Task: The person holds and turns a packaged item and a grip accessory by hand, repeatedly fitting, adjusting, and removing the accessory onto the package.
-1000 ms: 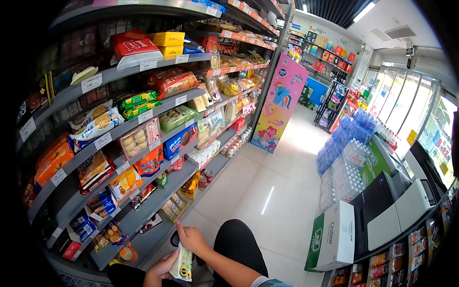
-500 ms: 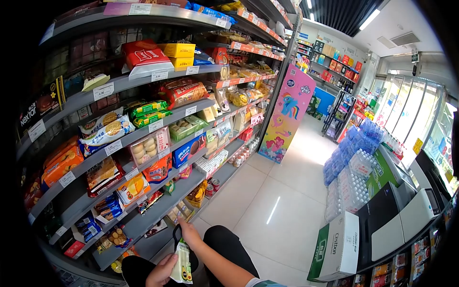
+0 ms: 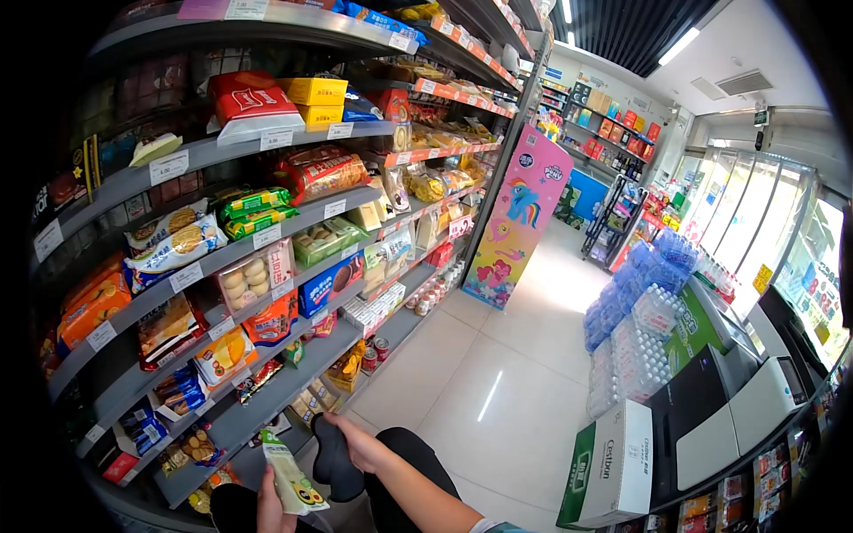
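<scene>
At the bottom of the head view, my left hand (image 3: 269, 505) grips a pale green and white snack packet (image 3: 291, 478), held upright and slightly tilted in front of the lowest shelf. To its right, my right hand (image 3: 360, 444) has its fingers closed on a black, rounded object with a narrow middle (image 3: 336, 457); its exact kind does not show. The packet and the black object are close together but apart. Beneath my right forearm is a dark-clothed knee (image 3: 413, 453).
Grey shelves (image 3: 258, 240) packed with snacks rise on the left. A pink cartoon panel (image 3: 520, 213) closes off the shelf end. Pale floor tiles (image 3: 453, 373) run down the aisle. Bottled water packs (image 3: 635, 346) and a white and green carton (image 3: 613, 462) stand on the right.
The snack packet has moved left, away from my right hand and nearer the lowest shelf. The black object has turned and shows its broad side. My view has shifted slightly.
</scene>
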The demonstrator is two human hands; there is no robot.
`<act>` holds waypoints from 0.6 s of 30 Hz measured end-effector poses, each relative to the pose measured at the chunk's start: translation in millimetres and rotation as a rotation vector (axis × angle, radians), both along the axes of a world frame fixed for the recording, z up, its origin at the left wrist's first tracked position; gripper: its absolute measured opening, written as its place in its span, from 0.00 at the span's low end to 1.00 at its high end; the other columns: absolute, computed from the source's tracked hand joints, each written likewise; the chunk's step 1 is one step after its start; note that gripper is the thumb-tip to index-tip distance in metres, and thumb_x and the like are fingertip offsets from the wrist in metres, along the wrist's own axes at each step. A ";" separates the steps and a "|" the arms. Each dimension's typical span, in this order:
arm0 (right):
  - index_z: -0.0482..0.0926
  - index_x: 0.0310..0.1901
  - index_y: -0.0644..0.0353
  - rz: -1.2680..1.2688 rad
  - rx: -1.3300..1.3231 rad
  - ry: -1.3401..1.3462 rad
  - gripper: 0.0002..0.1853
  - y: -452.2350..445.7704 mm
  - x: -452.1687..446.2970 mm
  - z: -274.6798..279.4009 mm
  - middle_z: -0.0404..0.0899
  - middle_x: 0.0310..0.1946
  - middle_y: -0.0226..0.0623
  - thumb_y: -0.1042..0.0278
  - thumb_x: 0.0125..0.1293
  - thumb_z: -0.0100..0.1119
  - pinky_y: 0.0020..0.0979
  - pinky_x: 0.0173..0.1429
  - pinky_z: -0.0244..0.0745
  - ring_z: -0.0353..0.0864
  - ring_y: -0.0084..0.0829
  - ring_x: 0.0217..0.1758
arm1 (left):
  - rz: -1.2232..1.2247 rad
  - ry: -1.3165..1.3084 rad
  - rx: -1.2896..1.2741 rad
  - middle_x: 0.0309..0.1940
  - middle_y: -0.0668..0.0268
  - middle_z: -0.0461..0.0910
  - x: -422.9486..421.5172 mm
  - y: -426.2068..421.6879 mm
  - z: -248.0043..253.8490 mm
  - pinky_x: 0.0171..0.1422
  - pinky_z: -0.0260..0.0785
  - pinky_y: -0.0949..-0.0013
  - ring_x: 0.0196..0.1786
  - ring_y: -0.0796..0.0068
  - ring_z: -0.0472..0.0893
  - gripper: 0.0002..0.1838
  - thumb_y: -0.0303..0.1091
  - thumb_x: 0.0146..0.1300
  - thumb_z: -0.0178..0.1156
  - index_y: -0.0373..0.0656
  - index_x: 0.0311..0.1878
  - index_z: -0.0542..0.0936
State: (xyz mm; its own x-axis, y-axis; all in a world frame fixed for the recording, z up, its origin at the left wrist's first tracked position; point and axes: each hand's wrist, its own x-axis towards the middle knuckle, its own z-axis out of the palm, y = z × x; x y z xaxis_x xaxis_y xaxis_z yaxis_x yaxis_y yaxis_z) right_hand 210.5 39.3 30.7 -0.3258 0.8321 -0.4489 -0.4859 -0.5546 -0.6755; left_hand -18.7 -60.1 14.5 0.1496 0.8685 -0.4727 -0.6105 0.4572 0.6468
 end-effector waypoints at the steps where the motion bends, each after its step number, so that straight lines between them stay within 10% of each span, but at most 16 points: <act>1: 0.74 0.62 0.58 0.047 0.049 0.046 0.27 -0.6 2.6 -3.9 0.84 0.49 0.33 0.46 0.73 0.62 0.30 0.48 0.81 0.83 0.24 0.46 | -0.004 0.000 -0.004 0.49 0.65 0.83 2.7 0.9 3.9 0.54 0.79 0.60 0.49 0.65 0.84 0.29 0.59 0.78 0.48 0.47 0.68 0.73; 18: 0.72 0.62 0.60 -0.060 0.016 0.038 0.23 -2.3 4.9 4.2 0.83 0.43 0.29 0.54 0.75 0.63 0.26 0.39 0.79 0.83 0.21 0.37 | 0.135 -0.112 0.112 0.51 0.65 0.79 48.4 26.1 13.3 0.57 0.75 0.59 0.51 0.66 0.81 0.28 0.58 0.75 0.52 0.46 0.66 0.73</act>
State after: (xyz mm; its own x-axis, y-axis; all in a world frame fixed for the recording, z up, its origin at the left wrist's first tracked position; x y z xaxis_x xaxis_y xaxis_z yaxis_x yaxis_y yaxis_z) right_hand 215.5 37.0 34.9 -0.2921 0.8576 -0.4234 -0.5434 -0.5131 -0.6644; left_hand 29.7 -34.0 27.8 0.0743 0.9303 -0.3592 -0.7321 0.2954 0.6138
